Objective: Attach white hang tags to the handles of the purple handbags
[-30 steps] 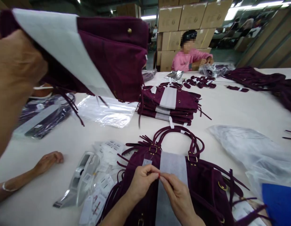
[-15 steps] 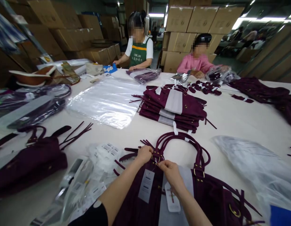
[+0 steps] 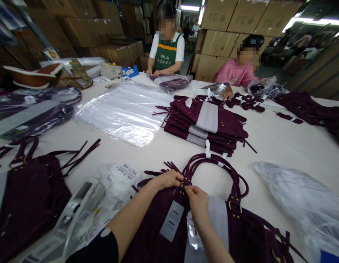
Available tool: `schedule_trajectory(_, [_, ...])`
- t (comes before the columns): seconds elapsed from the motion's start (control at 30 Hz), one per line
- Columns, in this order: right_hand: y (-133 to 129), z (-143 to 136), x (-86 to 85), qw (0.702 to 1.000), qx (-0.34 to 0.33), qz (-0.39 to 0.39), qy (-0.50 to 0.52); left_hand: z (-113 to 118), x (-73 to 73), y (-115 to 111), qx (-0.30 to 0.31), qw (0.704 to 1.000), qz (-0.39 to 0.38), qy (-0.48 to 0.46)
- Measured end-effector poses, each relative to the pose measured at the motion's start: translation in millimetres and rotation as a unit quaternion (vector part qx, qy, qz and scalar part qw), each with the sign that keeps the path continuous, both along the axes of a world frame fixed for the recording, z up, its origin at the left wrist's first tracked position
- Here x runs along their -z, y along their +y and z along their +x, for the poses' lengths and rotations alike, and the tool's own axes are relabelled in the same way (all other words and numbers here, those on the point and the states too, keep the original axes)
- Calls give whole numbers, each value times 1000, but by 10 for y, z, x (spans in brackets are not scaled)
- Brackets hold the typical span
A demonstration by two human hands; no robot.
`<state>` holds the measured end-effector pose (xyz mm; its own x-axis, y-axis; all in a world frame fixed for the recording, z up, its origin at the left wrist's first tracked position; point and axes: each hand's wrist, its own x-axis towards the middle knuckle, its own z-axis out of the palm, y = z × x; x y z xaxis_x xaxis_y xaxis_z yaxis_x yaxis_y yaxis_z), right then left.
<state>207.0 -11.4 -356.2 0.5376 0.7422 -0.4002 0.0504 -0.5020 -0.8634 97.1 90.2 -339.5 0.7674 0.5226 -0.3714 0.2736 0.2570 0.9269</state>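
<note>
A dark purple handbag (image 3: 155,215) lies in front of me with its looped handles (image 3: 213,159) standing up and a pale grey wrap (image 3: 218,215) around its middle. My left hand (image 3: 170,179) is closed in a pinch at the base of the left handle, by its metal ring. Beside it, my right hand (image 3: 196,199) pinches close to the same ring, where a thin tag string (image 3: 177,189) loops. A grey printed tag (image 3: 172,221) hangs on the bag below. Partly hidden under my right wrist is a shiny white tag (image 3: 193,232). Fingertip details are too small to make out.
Stacked purple bags (image 3: 204,124) lie beyond the handles. Clear plastic bags (image 3: 122,113) spread at the left, and a plastic pile (image 3: 301,197) at the right. Another purple bag (image 3: 29,193) and loose tags (image 3: 122,177) are on my left. Two co-workers (image 3: 169,54) work across the table.
My left fingers have shifted slightly right and down toward the ring. The grey tag has tilted. The view has turned a little. The aproned co-worker now has both hands at a wrapped bag.
</note>
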Motion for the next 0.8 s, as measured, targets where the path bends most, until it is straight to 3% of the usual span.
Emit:
schedule_trajectory(0.3, [9, -70, 10, 999, 23, 16, 44, 57, 57, 27, -21, 998, 33, 52])
schedule_trajectory(0.47, [-7, -26, -100, 996, -14, -13, 87, 50, 43, 25, -51, 993, 69, 83])
schedule_trajectory(0.6, [-16, 24, -188, 996, -82, -14, 23, -26, 23, 26, -111, 983, 96, 110])
schedule_trajectory(0.7, [-1, 70, -215, 993, -120, -13, -6, -103, 23, 2, -154, 978, 78, 116])
schedule_trajectory(0.8, [30, 116, -221, 992, -122, -17, 37, -156, 11, -34, -182, 979, 28, 91])
